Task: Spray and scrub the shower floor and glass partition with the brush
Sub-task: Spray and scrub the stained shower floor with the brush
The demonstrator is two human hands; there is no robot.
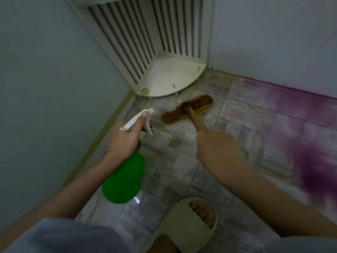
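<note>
My left hand (125, 137) grips a green spray bottle (122, 179) by its white trigger head (138, 118), nozzle aimed at the floor near the corner. My right hand (217, 143), blurred, holds the wooden handle (194, 118) of a brown scrub brush (187, 108). The brush head lies bristles-down on the grey tiled shower floor (175, 161), just in front of the corner shelf. The frosted partition (45, 88) fills the left side, apart from both hands.
A white slatted corner shelf (173, 79) stands in the far corner. A purple stain (310, 143) spreads over the tiles at the right, along the white wall (273, 42). My foot in a beige slipper (187, 225) is at the bottom centre.
</note>
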